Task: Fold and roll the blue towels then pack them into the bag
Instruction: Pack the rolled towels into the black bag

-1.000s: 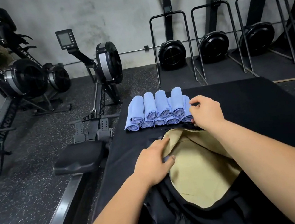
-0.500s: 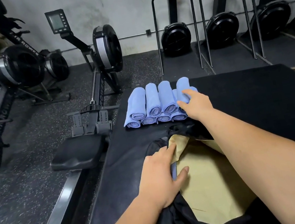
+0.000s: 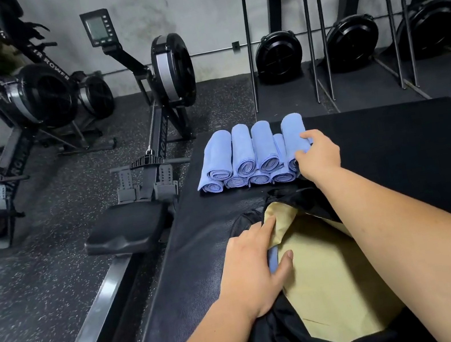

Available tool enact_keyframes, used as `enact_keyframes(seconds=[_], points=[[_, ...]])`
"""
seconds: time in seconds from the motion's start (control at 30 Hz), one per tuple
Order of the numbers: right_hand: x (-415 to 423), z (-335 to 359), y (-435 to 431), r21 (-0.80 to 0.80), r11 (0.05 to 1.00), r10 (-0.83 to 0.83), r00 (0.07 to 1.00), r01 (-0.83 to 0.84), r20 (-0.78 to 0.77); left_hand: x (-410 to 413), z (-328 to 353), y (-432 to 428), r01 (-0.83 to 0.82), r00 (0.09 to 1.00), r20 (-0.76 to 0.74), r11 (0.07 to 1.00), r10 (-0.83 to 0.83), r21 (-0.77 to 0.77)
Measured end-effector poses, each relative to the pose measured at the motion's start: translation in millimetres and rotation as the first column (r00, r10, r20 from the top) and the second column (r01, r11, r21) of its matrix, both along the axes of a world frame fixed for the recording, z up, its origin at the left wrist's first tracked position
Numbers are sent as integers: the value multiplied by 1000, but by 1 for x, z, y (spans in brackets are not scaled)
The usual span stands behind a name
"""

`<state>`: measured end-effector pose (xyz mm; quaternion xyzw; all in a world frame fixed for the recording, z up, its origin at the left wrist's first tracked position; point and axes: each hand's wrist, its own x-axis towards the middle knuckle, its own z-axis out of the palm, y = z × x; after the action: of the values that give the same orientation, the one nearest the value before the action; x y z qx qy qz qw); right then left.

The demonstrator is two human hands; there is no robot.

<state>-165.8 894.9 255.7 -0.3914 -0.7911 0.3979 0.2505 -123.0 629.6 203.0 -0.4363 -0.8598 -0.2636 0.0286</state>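
Change since half a second ago: the right hand (image 3: 318,156) had lain flat on top of the end roll (image 3: 291,132). Its fingers are now curled over that roll's right side, with the thumb at the roll's near end, so the roll is grasped. A second ago the same hand was lower, at the near ends of the bottom rolls. The left hand (image 3: 252,271) is unchanged in place and posture.

The blue towels (image 3: 242,155) lie rolled and stacked in two layers at the far left part of the black worktop (image 3: 396,155), with the coiled ends facing the person. The end roll is the rightmost of the upper layer and still rests on the stack.

The bag (image 3: 278,339) lies open on the worktop, nearer than the stack, with its tan lining (image 3: 326,273) exposed. The left hand pinches the bag's left rim between fingers and thumb. A strip of blue cloth (image 3: 273,258) shows inside that grip. The right forearm crosses over the bag's mouth.
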Motion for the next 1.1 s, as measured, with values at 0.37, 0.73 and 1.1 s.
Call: enact_keyframes(seconds=[0.37,0.73,1.1], points=[[72,30,-27,-158,975,120,968,-156,-219,6,14,-3,15,994,107,997,-7,-71],[170,68,-75,-165,914,274,862,-372,-426,13,59,-29,121,978,194,973,-82,-198],[258,52,-103,-414,714,297,779,-565,-552,37,83,-51,87,976,211,979,-47,-185]])
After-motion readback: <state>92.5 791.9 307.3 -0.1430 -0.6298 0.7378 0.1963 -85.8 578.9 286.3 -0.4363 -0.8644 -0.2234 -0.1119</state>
